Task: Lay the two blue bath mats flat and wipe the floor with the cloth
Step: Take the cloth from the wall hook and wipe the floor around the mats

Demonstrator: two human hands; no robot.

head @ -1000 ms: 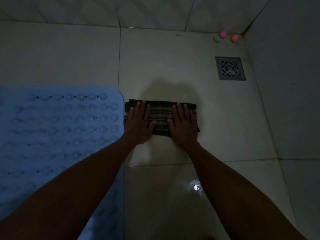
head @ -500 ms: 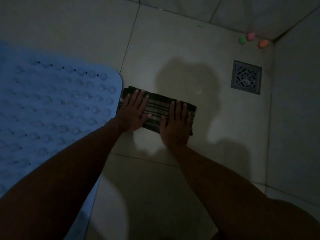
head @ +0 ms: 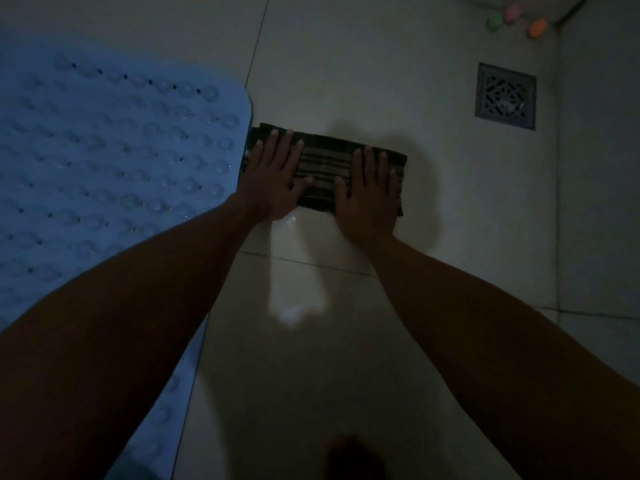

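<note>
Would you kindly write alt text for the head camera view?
Both hands, left hand and right hand, press flat on a folded plaid cloth on dim floor tiles, beside a blue bath mat; a floor drain sits beyond.

A square metal floor drain [head: 506, 95] with a patterned grate sits flush in the pale tile, close to the wall [head: 599, 150] on its right. Beyond the drain, towards the far corner, three small rounded objects lie close together: a green one [head: 495, 20], a pink one [head: 512, 12] just beside it, and an orange one [head: 537, 28] nearest the wall.
</note>
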